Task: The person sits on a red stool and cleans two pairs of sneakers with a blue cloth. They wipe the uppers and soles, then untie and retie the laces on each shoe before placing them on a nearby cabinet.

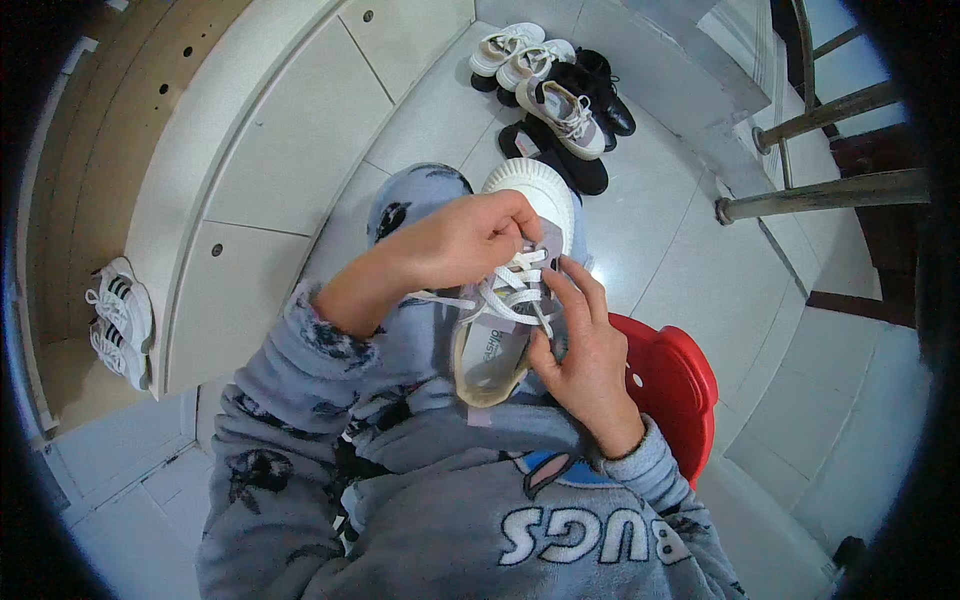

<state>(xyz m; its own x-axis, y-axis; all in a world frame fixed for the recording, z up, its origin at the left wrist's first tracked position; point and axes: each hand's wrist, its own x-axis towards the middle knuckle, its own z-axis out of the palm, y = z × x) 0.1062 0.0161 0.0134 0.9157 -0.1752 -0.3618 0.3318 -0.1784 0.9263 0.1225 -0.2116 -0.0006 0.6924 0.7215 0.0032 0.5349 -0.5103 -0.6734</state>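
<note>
A white and grey lace-up sneaker (491, 352) lies on my lap, its toe pointing away from me and its heel towards my body. White shoelaces (517, 289) cross over its tongue, and a loose end runs out to the left. My left hand (472, 236) bends over the front of the lacing with fingers curled together; what its fingertips pinch is hidden. My right hand (585, 349) rests along the right side of the shoe, fingertips against the eyelet edge and thumb near a lace.
White sneakers (517, 56), a beige sneaker (566, 120), black shoes (611, 105) and a black slipper (555, 157) stand ahead. Striped sneakers (120, 322) sit on the left shelf, beside a white cabinet (292, 135). A red plastic seat (675, 390) and metal railings (825, 196) are right.
</note>
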